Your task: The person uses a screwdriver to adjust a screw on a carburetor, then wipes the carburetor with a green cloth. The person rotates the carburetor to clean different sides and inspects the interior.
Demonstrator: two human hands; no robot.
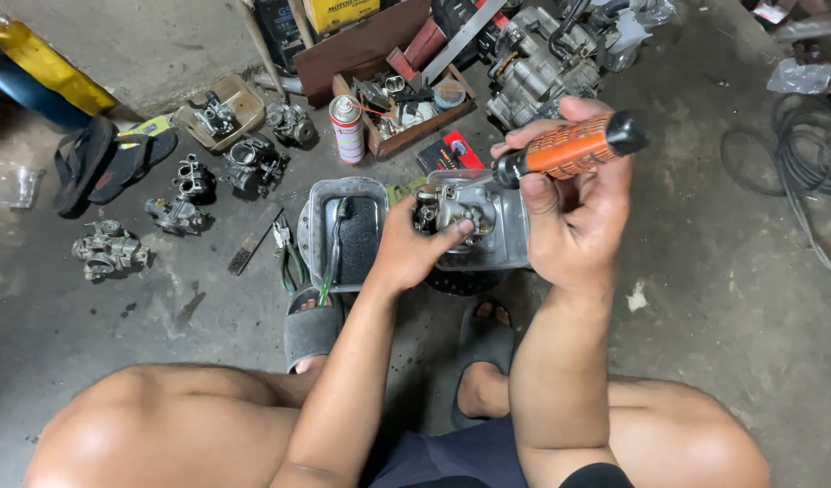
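While the left hand [406,248] clamps its fingers on a small carburetor [444,210] over the metal tray [510,237], the right hand [574,203] grips an orange-handled screwdriver [569,149], fingers wrapped tight, tip angled down at the carburetor's upper edge. A second tray [314,230] sits just left, pliers [291,258] beside its outer edge. Loose carburetors [185,194] crowd the concrete floor [704,271] further left; to the right, the floor lies open up to coiled cables [795,154].
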